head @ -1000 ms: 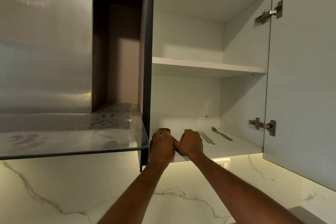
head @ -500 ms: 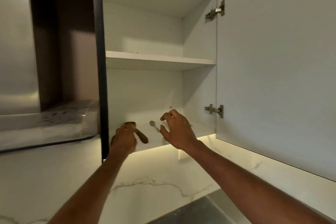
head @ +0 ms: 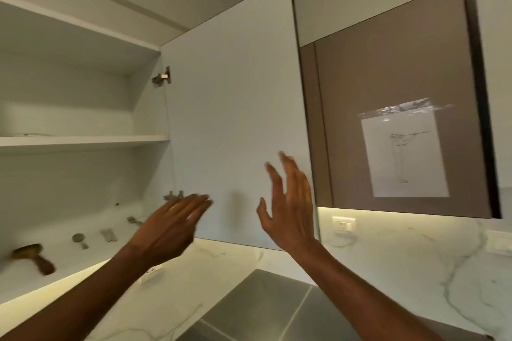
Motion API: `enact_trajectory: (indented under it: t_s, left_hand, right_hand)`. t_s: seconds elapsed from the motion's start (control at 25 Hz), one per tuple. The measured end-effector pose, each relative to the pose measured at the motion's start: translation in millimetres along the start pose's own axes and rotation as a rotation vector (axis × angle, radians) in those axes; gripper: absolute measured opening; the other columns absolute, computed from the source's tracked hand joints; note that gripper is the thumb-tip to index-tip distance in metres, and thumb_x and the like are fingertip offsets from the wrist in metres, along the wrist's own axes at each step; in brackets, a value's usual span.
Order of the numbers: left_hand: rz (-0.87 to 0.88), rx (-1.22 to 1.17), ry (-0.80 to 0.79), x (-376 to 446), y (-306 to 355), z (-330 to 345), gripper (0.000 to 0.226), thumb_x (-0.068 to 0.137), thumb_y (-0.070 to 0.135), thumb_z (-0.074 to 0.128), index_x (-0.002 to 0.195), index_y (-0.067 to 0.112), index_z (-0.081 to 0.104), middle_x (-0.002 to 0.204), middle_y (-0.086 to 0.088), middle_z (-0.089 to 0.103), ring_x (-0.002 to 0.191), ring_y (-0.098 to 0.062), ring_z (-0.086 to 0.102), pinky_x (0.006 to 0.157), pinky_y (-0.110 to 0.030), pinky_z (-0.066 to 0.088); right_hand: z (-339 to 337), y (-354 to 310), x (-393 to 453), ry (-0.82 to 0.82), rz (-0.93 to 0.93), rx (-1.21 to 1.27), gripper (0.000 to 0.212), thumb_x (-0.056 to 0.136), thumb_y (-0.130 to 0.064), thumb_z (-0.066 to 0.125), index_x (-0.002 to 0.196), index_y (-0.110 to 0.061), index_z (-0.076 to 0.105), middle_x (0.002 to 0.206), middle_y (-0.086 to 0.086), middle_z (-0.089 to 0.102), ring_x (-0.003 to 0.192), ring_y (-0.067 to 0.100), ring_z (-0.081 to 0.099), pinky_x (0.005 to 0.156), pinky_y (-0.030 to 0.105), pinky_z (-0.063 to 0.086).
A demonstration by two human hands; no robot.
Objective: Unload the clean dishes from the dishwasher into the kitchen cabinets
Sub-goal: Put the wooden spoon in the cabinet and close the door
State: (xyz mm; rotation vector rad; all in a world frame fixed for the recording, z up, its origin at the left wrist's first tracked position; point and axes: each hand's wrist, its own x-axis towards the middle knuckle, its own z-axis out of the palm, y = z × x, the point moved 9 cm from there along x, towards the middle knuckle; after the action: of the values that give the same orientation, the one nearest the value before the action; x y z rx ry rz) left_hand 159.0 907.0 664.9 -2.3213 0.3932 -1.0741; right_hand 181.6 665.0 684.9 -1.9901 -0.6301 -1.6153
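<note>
The white wall cabinet stands open, its door (head: 232, 97) swung out toward me. On its bottom shelf (head: 91, 253) lie a wooden spoon (head: 33, 257) at the left, a metal spoon (head: 80, 239), another metal utensil (head: 108, 235) and a fork (head: 134, 220) further right. My left hand (head: 169, 230) hovers flat with straight fingers in front of the door's lower edge, holding nothing. My right hand (head: 288, 202) is raised with spread fingers near the door's free edge, also empty. Both hands are motion-blurred.
A middle shelf (head: 83, 140) spans the cabinet. To the right hangs a brown closed cabinet (head: 393, 77) with a sheet of paper (head: 403, 156) taped on it. Below are a marble backsplash with a wall socket (head: 343, 225) and a steel surface (head: 266, 304).
My view swung right. My left hand let go of the wooden spoon, which now lies on the shelf. Both hands came out of the cabinet and moved right to the door.
</note>
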Motion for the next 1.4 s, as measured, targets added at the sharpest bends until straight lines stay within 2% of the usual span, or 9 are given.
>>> enact_trajectory:
  t_s: [0.12,0.28,0.44,0.56,0.72,0.84,0.96,1.24,1.4]
  left_hand:
    - [0.127,-0.06,0.108,86.6,75.0,-48.6,0.066,0.1,0.037,0.051,0.16,0.015,0.035,0.164,-0.006,0.039,0.147,-0.025,0.043,0.12,-0.041,0.037]
    - [0.285,0.032,0.12,183.0,165.6,-89.5,0.061,0.102,0.046,0.052,0.155,0.016,0.044,0.159,-0.007,0.047,0.147,-0.028,0.045,0.121,-0.042,0.03]
    - [0.409,0.246,-0.054,186.8,181.7,-98.2,0.058,0.106,0.053,0.037,0.149,0.015,0.053,0.152,-0.008,0.055,0.148,-0.03,0.043,0.127,-0.05,0.024]
    - [0.409,0.293,-0.116,160.1,142.9,-128.9,0.061,0.108,0.054,0.022,0.119,0.018,0.07,0.117,-0.005,0.073,0.12,-0.025,0.065,0.126,-0.049,0.025]
    - [0.218,0.338,-0.277,112.7,84.5,-163.8,0.066,0.107,0.06,0.023,0.076,0.016,0.062,0.063,0.001,0.054,0.056,-0.012,0.048,0.079,-0.033,0.043]
    - [0.076,0.493,-0.442,72.4,25.9,-161.8,0.057,0.103,0.064,0.037,0.118,0.017,0.066,0.097,-0.003,0.067,0.087,-0.02,0.061,0.076,-0.036,0.046]
    - [-0.056,0.697,-0.505,9.2,-70.5,-165.0,0.071,0.101,0.065,0.039,0.16,0.025,0.029,0.165,-0.015,0.028,0.153,-0.038,0.021,0.12,-0.06,0.023]
    - [-0.305,0.737,-0.381,-73.2,-208.4,-161.9,0.068,0.107,0.056,0.007,0.164,0.022,-0.006,0.168,-0.016,-0.025,0.154,-0.038,-0.026,0.127,-0.057,-0.004]
    - [-0.534,0.547,-0.441,-84.2,-281.4,-157.4,0.078,0.105,0.06,0.02,0.163,0.019,-0.013,0.162,-0.018,-0.038,0.15,-0.036,-0.035,0.128,-0.055,-0.006]
  right_hand:
    - [3.9,96.0,-29.4,-0.133,0.484,0.056,0.088,0.091,-0.058,0.066,0.161,-0.026,0.022,0.167,0.006,0.033,0.149,0.031,0.043,0.118,0.048,0.044]
    - [48.6,137.2,-85.8,-0.461,0.85,0.605,0.066,0.085,-0.064,0.068,0.138,-0.034,0.044,0.138,0.0,0.064,0.122,0.027,0.065,0.111,0.05,0.052]
    - [25.9,111.7,-98.2,-0.172,0.773,0.713,0.032,0.088,-0.058,0.065,0.108,-0.035,0.056,0.106,-0.015,0.071,0.096,0.019,0.071,0.105,0.042,0.054]
    - [23.7,68.8,-84.2,-0.134,0.65,0.763,0.062,0.094,-0.079,0.043,0.084,-0.021,0.063,0.073,-0.004,0.069,0.071,0.022,0.069,0.075,0.051,0.063]
    - [39.0,-37.8,-56.0,-0.133,0.477,0.992,0.06,0.09,-0.086,0.041,0.1,-0.032,0.067,0.087,-0.013,0.072,0.085,0.015,0.069,0.077,0.04,0.059]
    - [64.2,-138.6,-39.9,-0.282,0.347,1.117,0.068,0.086,-0.089,0.041,0.145,-0.054,0.038,0.146,-0.029,0.046,0.136,0.004,0.044,0.112,0.024,0.039]
    - [104.3,-236.7,-33.0,-0.393,0.103,0.946,0.091,0.089,-0.09,0.026,0.164,-0.043,0.006,0.174,-0.015,0.0,0.161,0.016,0.007,0.129,0.046,0.017]
    - [161.0,-354.4,39.2,-0.448,-0.15,0.753,0.103,0.079,-0.1,0.015,0.154,-0.048,-0.031,0.168,-0.009,-0.034,0.157,0.019,-0.029,0.128,0.062,0.0]
    - [186.5,-381.2,76.2,-0.493,-0.298,0.49,0.126,0.066,-0.106,0.039,0.159,-0.047,-0.022,0.161,0.003,-0.048,0.15,0.035,-0.041,0.12,0.074,-0.008]
